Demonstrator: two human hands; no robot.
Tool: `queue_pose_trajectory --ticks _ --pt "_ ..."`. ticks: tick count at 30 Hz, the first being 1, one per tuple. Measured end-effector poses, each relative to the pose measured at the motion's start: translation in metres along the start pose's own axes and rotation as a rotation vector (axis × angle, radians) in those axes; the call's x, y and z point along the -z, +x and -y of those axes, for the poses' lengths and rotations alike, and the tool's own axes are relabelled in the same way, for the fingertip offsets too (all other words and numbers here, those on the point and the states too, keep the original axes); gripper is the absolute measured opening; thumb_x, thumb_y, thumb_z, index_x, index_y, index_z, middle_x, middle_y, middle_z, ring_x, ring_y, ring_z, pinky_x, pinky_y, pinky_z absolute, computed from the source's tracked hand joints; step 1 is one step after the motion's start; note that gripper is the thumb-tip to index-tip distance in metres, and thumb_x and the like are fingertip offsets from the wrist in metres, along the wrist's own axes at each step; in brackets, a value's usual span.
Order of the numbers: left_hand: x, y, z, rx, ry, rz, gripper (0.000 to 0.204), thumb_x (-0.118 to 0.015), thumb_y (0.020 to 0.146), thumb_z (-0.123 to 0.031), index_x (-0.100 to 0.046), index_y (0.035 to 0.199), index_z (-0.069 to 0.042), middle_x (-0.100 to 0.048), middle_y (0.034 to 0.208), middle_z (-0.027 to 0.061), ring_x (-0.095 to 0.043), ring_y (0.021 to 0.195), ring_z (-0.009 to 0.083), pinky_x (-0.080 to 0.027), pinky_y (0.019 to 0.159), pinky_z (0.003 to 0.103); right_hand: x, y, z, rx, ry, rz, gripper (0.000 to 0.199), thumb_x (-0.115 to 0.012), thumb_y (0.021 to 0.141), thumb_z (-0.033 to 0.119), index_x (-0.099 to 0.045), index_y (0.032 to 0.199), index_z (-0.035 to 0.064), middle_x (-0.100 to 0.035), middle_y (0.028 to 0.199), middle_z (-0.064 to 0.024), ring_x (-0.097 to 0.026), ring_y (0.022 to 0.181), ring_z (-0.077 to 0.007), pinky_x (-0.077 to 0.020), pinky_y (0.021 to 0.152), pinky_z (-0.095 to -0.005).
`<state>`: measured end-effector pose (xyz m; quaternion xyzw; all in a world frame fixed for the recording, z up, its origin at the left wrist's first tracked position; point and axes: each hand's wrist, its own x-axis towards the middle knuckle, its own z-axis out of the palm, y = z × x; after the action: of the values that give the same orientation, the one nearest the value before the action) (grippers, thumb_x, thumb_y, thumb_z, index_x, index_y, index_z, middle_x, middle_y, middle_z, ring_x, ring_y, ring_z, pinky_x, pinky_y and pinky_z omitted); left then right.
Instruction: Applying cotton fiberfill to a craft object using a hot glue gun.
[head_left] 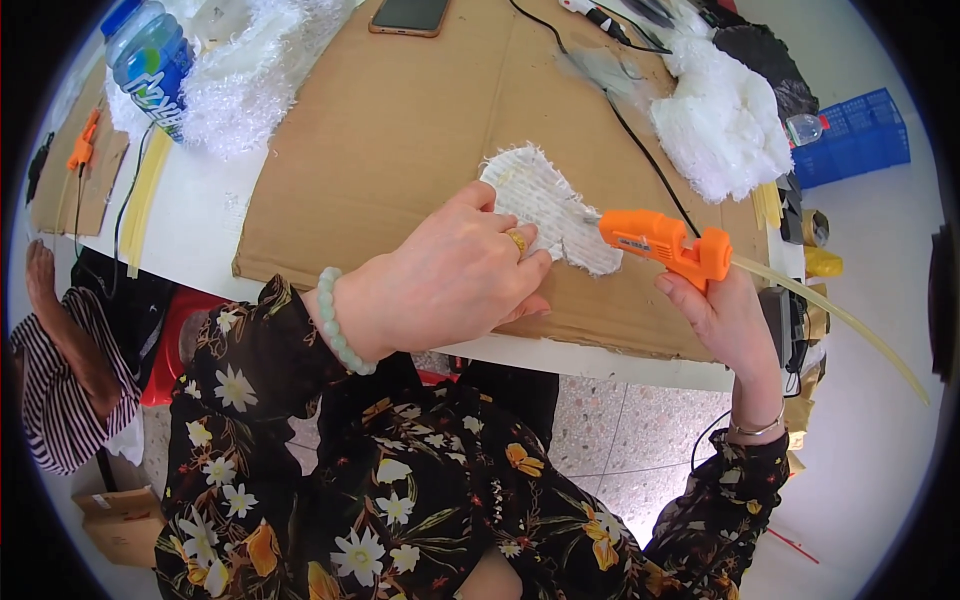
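Note:
A white fuzzy fabric piece [553, 200] lies on a brown cardboard sheet [400, 140]. My left hand [455, 275] presses down on its near end, fingers curled over the fabric. My right hand [725, 310] grips an orange hot glue gun [665, 243], its nozzle pointing left at the fabric's right edge. A pale glue stick [840, 320] juts out of the gun's back. A black cord [640, 150] runs across the cardboard behind the gun.
White fluffy material is piled at the back left [245, 85] and back right [725, 120]. A blue drink bottle [150, 55] stands far left, a phone [408, 15] at the back. A blue crate [855, 135] sits right. Another person's striped sleeve [55, 385] shows at left.

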<state>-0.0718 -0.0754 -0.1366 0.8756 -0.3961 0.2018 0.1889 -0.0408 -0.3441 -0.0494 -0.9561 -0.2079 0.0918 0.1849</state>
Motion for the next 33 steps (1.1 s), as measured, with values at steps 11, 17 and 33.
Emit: queue_pose_trajectory --ticks 11,17,33 --pt "0.008 -0.004 -0.003 0.015 0.033 -0.005 0.026 -0.063 0.079 -0.031 -0.055 0.073 -0.007 -0.055 0.069 0.0037 -0.056 0.068 0.0174 -0.038 0.072 0.033 0.009 -0.008 -0.003 0.024 0.004 -0.003 0.032 -0.066 0.084 0.023 -0.052 0.097 -0.0027 -0.051 0.071 -0.0074 -0.048 0.066 -0.0174 -0.0426 0.064 -0.0298" --pt "0.008 -0.003 -0.003 0.013 0.016 0.002 0.026 -0.064 0.078 -0.031 -0.056 0.075 -0.007 -0.056 0.07 0.0037 -0.057 0.069 0.0175 -0.038 0.072 0.033 0.01 -0.012 -0.007 0.024 -0.014 -0.02 0.031 -0.066 0.084 0.023 -0.053 0.097 -0.0023 -0.051 0.069 -0.0062 -0.046 0.064 -0.0163 -0.0421 0.062 -0.0292" --pt "0.016 0.005 -0.004 0.066 -0.021 0.209 0.035 -0.067 0.076 -0.031 -0.058 0.094 -0.002 -0.063 0.099 0.0098 -0.061 0.092 0.0196 -0.041 0.082 0.036 0.013 -0.015 -0.01 0.008 -0.047 -0.009 0.031 -0.065 0.085 0.024 -0.054 0.098 -0.002 -0.05 0.069 -0.0059 -0.046 0.063 -0.0157 -0.0417 0.06 -0.0289"
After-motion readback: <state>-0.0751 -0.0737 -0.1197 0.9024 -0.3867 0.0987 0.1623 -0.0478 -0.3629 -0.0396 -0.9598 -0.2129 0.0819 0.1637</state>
